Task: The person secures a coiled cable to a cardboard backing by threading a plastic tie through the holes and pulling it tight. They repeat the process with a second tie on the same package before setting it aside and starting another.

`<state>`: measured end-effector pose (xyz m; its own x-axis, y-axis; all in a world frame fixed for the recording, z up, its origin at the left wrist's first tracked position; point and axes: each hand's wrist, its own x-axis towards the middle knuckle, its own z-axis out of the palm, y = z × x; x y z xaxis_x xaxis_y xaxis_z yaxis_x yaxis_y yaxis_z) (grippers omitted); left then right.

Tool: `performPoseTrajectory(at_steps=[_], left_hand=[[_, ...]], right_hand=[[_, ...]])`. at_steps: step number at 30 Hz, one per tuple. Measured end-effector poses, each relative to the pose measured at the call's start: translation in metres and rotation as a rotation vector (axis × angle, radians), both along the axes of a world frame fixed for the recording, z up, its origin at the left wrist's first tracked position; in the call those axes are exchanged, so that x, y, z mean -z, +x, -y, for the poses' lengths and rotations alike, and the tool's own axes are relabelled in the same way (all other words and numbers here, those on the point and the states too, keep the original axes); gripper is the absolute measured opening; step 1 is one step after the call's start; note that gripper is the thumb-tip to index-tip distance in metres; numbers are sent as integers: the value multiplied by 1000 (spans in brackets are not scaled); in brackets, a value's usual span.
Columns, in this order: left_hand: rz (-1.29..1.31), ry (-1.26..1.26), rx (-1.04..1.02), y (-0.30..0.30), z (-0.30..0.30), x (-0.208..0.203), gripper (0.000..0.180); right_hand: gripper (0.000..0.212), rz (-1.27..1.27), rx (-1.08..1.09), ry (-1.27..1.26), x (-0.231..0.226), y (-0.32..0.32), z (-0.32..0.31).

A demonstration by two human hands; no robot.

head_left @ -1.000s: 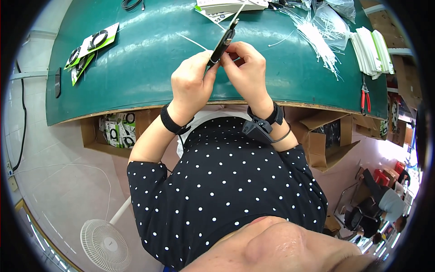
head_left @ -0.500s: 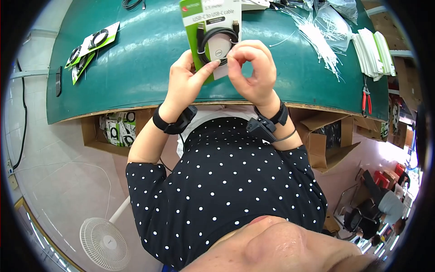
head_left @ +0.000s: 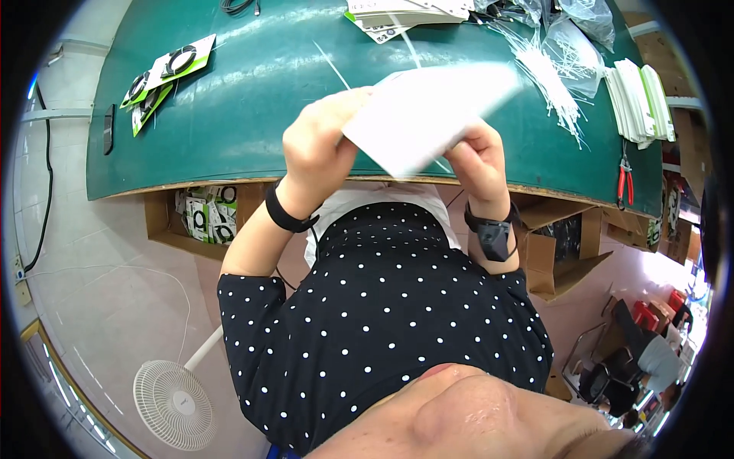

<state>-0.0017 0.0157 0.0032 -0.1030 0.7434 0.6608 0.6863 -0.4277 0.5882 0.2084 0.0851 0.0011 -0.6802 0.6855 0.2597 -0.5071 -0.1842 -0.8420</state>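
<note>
Now I see L hand (head_left: pixel 319 141) hold the white card (head_left: pixel 428 107) above the green table (head_left: pixel 229 115); R hand (head_left: pixel 483 162) is at its edge, can't tell if gripping. I'd pinch soft w/ no bends.

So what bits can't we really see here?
All in the head view:
- White card: its far side is turned away, and its right end is smeared by motion blur.
- Left hand: fingertips hidden behind the card.
- Coiled black cable: cut off by the top edge.
- Cardboard box at left: partly hidden under the table.
</note>
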Motion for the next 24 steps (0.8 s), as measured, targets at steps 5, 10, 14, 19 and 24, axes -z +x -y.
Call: performPoseTrajectory(at_steps=[5, 10, 14, 19, 24], left_hand=[[-486, 261, 29, 6, 8, -9, 28], [-444, 263, 65, 7, 13, -4, 24], [-416, 277, 90, 5, 16, 1, 24], [-408, 280, 96, 7, 14, -2, 24], [-379, 275, 100, 7, 13, 1, 25]], right_hand=[[20, -33, 114, -139, 11, 7, 20], [32, 229, 14, -237, 13, 11, 26], [33, 360, 6, -101, 24, 13, 29], [33, 377, 90, 97, 22, 13, 28], [34, 365, 96, -66, 20, 12, 36]])
